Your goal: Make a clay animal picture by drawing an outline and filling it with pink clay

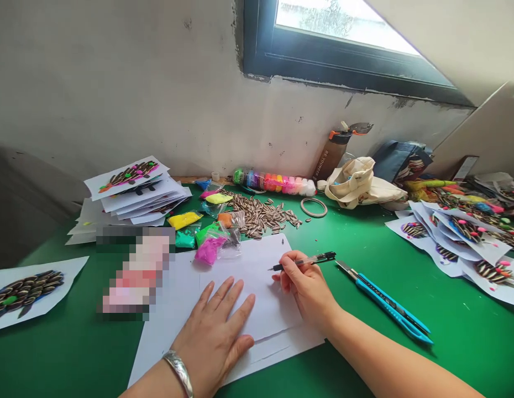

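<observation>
My left hand (218, 331) lies flat with fingers spread on white paper (248, 282), a silver bracelet (179, 371) round its wrist. In my right hand (309, 287) is a black pen (304, 261), its tip close to the upper sheet; whether it touches, I cannot tell. A larger white sheet (157, 337) lies underneath. Just beyond the papers are small bags of coloured clay, among them a magenta one (210, 250) overlapping the sheet's edge. A blue utility knife (381, 298) rests on the green table to the right of my right hand.
Striped sunflower seeds (261, 214) lie in a pile behind the bags, beside a tape roll (314, 207). Stacks of seed-decorated cards stand left (145, 199) and right (460, 237). A bottle (332, 152), a cloth bag (356, 185) and a tube of coloured clay (277, 182) line the wall.
</observation>
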A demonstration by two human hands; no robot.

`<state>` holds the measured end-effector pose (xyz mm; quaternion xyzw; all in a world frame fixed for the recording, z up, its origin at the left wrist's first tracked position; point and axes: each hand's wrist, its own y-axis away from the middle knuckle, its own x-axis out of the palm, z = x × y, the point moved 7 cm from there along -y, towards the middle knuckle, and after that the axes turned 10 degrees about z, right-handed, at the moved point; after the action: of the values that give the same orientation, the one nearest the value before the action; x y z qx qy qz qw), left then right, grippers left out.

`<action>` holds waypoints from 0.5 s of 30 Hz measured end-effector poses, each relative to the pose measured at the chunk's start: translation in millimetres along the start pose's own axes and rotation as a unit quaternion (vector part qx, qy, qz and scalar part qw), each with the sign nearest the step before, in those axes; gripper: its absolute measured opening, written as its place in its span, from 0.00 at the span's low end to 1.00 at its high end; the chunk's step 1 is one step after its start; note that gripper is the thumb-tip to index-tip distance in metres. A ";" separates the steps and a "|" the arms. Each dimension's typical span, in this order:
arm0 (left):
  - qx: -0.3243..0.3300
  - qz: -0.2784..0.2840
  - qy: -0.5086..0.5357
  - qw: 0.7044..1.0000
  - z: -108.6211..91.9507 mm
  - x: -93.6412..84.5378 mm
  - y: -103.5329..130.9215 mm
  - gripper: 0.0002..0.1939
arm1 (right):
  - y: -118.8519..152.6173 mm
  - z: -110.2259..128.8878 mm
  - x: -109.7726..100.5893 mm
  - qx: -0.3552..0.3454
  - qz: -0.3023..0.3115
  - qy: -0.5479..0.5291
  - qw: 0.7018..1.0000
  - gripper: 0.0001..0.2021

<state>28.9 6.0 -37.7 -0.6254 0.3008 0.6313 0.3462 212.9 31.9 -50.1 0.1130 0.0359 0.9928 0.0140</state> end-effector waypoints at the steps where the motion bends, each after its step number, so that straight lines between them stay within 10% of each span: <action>1: 0.001 0.002 -0.002 1.000 1.6 -0.5 0.4 0.25 | 0.2 0.9 -0.5 0.002 0.004 0.014 1.000 0.11; 15: -0.019 0.009 0.015 1.000 5.0 1.7 5.2 0.28 | 0.3 4.5 43.4 0.028 0.023 0.071 0.997 0.04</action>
<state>21.8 7.1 -39.5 -0.6390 0.2994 0.6302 0.3238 171.7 33.5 -36.0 0.0435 0.0616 0.9971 -0.0141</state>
